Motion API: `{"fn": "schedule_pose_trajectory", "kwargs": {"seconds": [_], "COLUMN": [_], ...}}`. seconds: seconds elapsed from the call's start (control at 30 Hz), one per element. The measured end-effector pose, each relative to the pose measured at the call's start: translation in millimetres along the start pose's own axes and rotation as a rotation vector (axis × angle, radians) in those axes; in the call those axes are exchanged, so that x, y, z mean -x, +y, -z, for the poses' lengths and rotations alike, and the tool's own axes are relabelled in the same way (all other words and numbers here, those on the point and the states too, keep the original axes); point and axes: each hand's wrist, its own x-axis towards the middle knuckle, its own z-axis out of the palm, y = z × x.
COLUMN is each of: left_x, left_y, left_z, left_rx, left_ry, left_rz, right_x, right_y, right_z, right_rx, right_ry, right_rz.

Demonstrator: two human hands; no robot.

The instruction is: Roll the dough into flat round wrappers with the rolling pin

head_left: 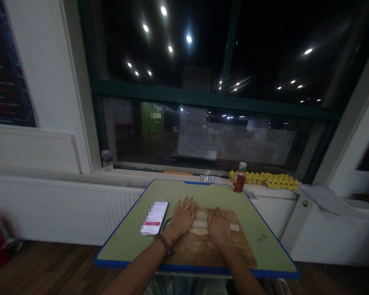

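My left hand [183, 216] and my right hand [218, 226] lie flat, side by side, on a pale rolling pin [201, 224]. The pin rests across a flat piece of pale dough [199, 215] on a wooden board [203, 248]. The board sits on a small green table with a blue edge [129, 239]. A beaded bracelet is on my left wrist and a ring on my right hand.
A lit phone [154, 218] lies left of the board. A small bottle with reddish sauce [239, 178] stands at the table's far right corner. A yellow egg tray [269, 179] and a water bottle [107, 158] sit on the window sill.
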Motion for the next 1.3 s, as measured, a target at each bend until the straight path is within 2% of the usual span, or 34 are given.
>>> {"fn": "schedule_pose_trajectory", "kwargs": {"seconds": [0.13, 0.23, 0.37, 0.57, 0.73, 0.83, 1.0, 1.07, 1.17, 1.3], "left_x": [-9, -12, -11, 2, 18, 16, -8, -14, -13, 9], "left_y": [-7, -10, -11, -8, -10, -10, -3, -1, 0, 0], "left_z": [-5, -7, -4, 13, 15, 11, 7, 7, 9, 11], "left_rx": [0.024, 0.038, 0.060, 0.144, 0.185, 0.173, 0.059, 0.040, 0.046, 0.056], "left_ry": [0.036, 0.035, -0.047, -0.251, -0.227, -0.209, -0.193, -0.219, -0.222, -0.155], "left_rz": [-0.013, -0.025, -0.041, -0.033, -0.059, -0.052, 0.064, 0.089, 0.079, 0.032], "right_x": [3, 12, 19, 30, 44, 40, 13, 6, 5, 23], "right_y": [-4, -6, -9, -9, -14, -15, -11, -10, -10, -12], "right_z": [-2, -2, -4, -18, -26, -23, -5, 0, -2, -17], "right_rx": [-0.008, -0.007, -0.005, -0.036, -0.049, -0.058, -0.062, -0.070, -0.092, -0.120], "right_ry": [0.007, -0.012, -0.013, 0.179, 0.286, 0.242, 0.031, -0.006, 0.020, 0.124], "right_rz": [-0.049, -0.024, 0.017, 0.044, 0.057, 0.060, 0.048, 0.050, 0.040, 0.062]}}
